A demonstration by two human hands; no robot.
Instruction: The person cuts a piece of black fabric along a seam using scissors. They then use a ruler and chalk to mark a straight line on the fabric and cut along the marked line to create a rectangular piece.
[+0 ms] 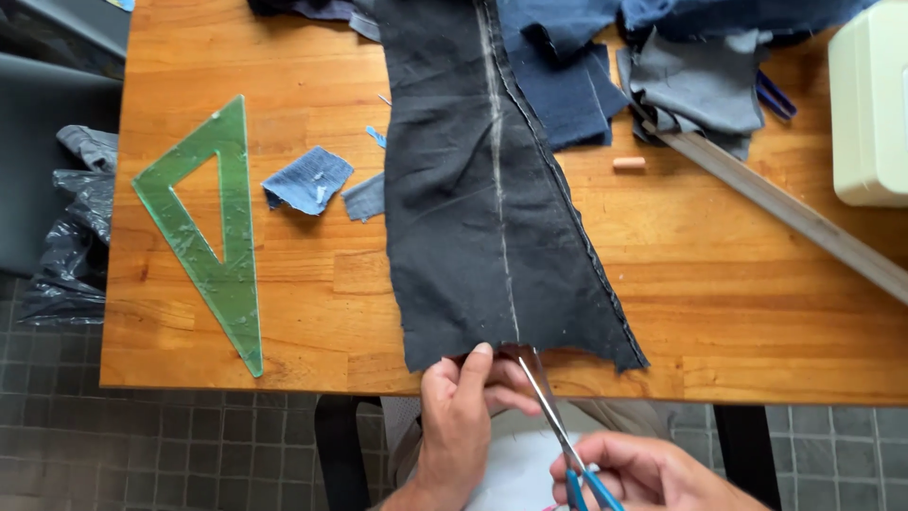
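Note:
A long piece of black fabric [478, 189] lies on the wooden table [738, 312], with a white chalk line running down its middle. My left hand [463, 416] pinches the fabric's near edge just left of that line. Blue-handled scissors [553, 421] sit in my right hand [653, 473], their blades pointing up at the hem where the chalk line ends.
A green transparent set square [213, 237] lies at the left. Small denim scraps [307, 180] sit beside the black fabric. Blue and grey cloth pieces [700, 85], a long metal ruler [794, 213], a chalk stub [628, 163] and a white sewing machine [870, 104] are at the right. Black plastic bag [71, 237] hangs left.

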